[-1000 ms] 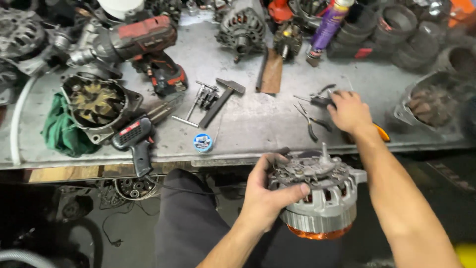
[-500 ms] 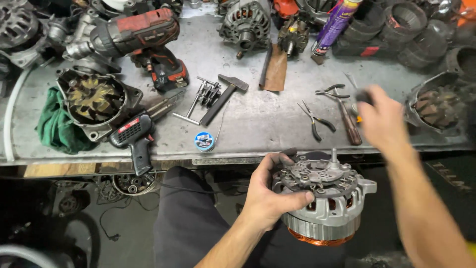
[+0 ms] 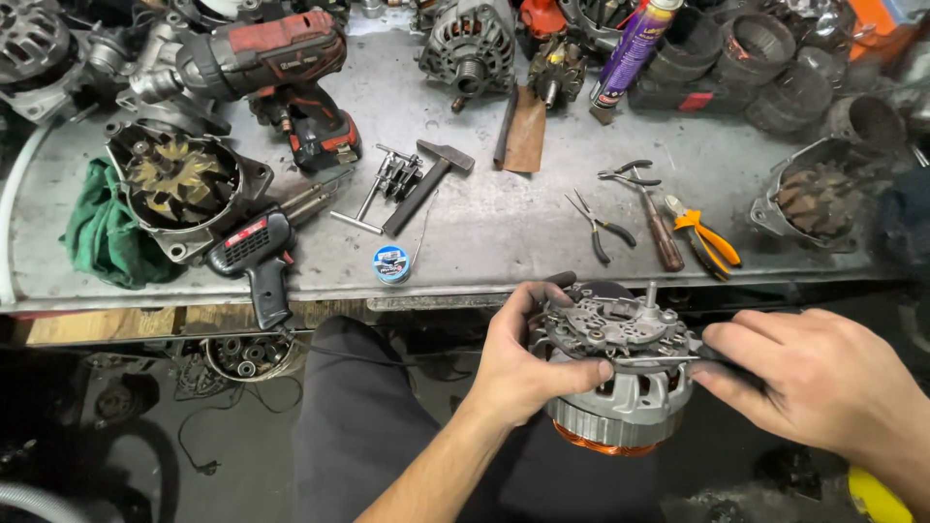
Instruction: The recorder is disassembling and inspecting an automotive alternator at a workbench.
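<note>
Left hand (image 3: 528, 363) grips the alternator (image 3: 620, 373) by its side, held over the lap just below the bench (image 3: 484, 242) edge. Right hand (image 3: 823, 383) is closed on a thin tool (image 3: 659, 361) laid across the alternator's top plate. Farther on the bench: pliers (image 3: 601, 225), hammer (image 3: 426, 184), solder spool (image 3: 391, 263), red drill (image 3: 276, 58).

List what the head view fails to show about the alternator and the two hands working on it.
- Tool in the right hand: its handle is hidden inside the fist; only a thin metal shaft shows.
- Alternator underside: turned away from the camera.
- Left hand fingers: wrapped behind the housing.
- Yellow object: cut off by the bottom edge.
</note>
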